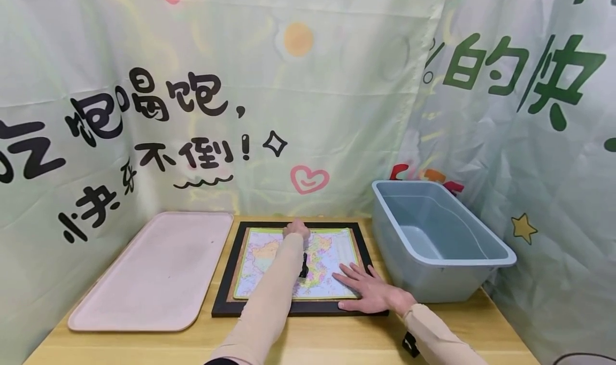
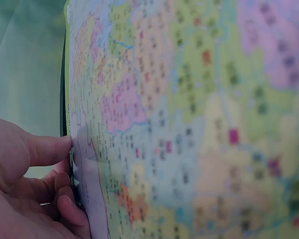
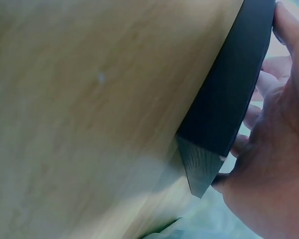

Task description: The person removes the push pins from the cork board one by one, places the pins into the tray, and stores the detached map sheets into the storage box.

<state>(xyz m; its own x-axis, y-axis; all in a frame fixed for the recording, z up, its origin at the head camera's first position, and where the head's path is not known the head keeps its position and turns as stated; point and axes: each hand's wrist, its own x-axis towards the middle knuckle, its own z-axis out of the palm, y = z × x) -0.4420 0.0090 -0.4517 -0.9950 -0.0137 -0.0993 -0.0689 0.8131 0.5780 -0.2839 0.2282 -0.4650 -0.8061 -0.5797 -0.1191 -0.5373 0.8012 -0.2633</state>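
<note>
Backdrop: printed fabric, hung behind the frame and to both sides.
Table: wood-grained; exposed along the frame's near edge.
Bin: grey-blue, stood right of the frame; inner walls exposed.
Tray: pink, laid left of the frame.
Map: laid inside the frame.
Right hand: spread across the frame's near right corner, nothing gripped.
Left hand: curled; map's far edge pinched.

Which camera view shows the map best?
The head view: most of the map shows, though the left arm and right hand cover parts. The left wrist view gives only a partly blurred close-up with the left hand at one edge; the right wrist view shows none of it.
</note>
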